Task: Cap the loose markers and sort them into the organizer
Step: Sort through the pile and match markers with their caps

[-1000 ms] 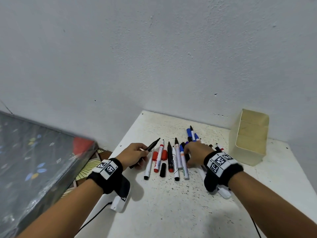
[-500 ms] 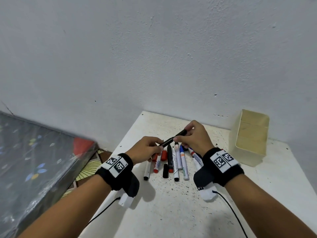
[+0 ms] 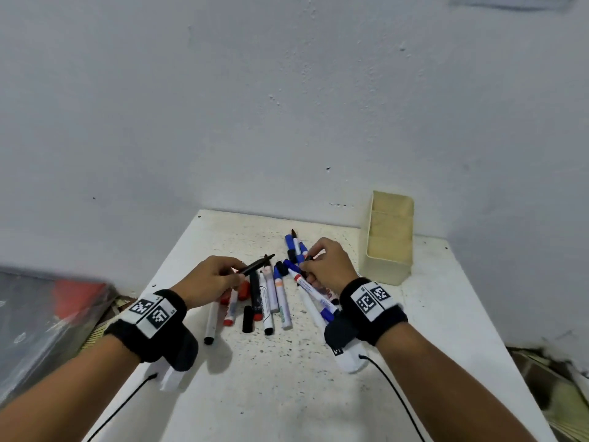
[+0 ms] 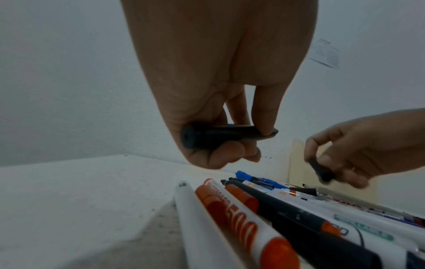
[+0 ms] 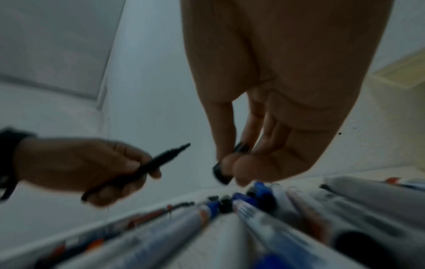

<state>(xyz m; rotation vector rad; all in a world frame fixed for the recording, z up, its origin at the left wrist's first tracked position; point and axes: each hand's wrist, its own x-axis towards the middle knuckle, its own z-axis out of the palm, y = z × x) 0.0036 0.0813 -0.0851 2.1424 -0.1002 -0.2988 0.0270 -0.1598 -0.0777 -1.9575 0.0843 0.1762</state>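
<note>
In the centre of the head view, the left hand point(image 3: 210, 279) grips a thin black uncapped marker point(image 3: 256, 265). In the left wrist view, lower right, the right hand point(image 4: 358, 151) pinches a small black cap point(image 4: 320, 172). In the right wrist view, the marker tip points right; light, stiff, probably smooth, best held mid-barrel.

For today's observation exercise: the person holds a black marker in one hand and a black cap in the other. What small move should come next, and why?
Probably bring the black cap, pinched in the right hand, onto the bare tip of the black marker in the left hand. The tip is uncovered and the hands are apart.
</note>
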